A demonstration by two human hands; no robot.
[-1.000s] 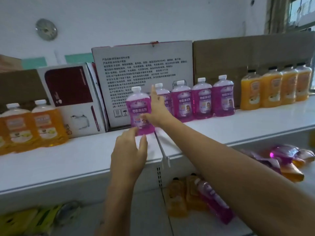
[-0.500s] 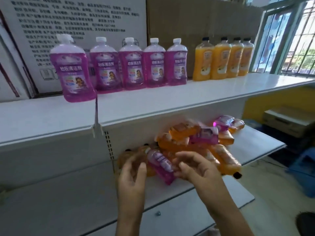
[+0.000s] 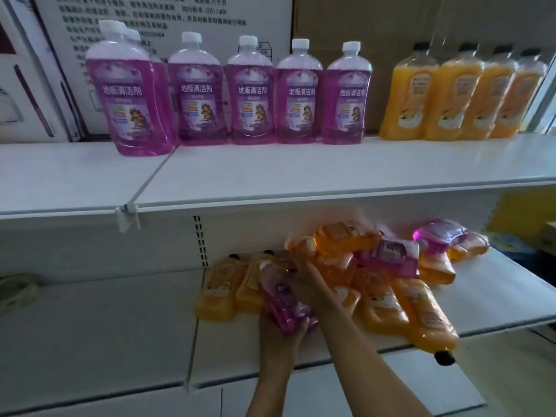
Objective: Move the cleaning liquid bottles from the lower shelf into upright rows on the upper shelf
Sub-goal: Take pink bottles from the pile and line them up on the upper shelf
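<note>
Both your hands grip one purple bottle (image 3: 282, 305) lying in the pile on the lower shelf (image 3: 496, 296); your left hand (image 3: 278, 332) cups its base, your right hand (image 3: 307, 284) curls over its upper body; purple bottles (image 3: 249, 94) stand upright on the upper shelf (image 3: 301, 173).

Purple bottle (image 3: 282, 305) lies tilted in my fingers on the lower shelf (image 3: 496, 296); six purple bottles (image 3: 249, 94) upright on the upper shelf (image 3: 301, 173).
</note>
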